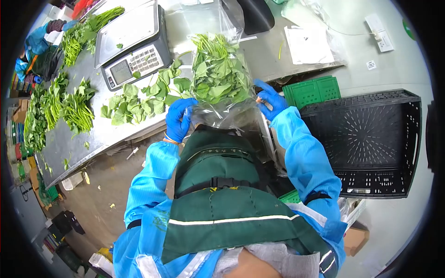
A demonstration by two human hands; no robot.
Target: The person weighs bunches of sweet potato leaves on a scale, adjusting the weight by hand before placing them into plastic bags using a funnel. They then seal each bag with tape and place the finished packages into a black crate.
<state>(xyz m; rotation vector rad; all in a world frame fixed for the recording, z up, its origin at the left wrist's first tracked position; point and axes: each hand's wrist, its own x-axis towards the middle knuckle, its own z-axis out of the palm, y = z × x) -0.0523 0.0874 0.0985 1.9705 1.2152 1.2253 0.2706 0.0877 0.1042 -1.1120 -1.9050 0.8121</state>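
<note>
A clear plastic bag (222,113) full of leafy green stems (218,76) lies at the table's near edge, its mouth towards me. My left hand (178,120), in a blue glove, pinches the left corner of the bag's mouth. At the right corner, my right hand (272,102) has thumb and fingertips closed at the film, with the index finger raised. A bare fingertip shows through that glove. Loose leafy sprigs (134,104) lie just left of the bag.
A digital scale (134,65) stands behind the sprigs. Bunches of greens (76,109) cover the table's left side, where a co-worker's gloved hand (56,26) reaches in. A black crate (357,139) and a green crate (313,91) stand at right. Papers (308,45) lie behind.
</note>
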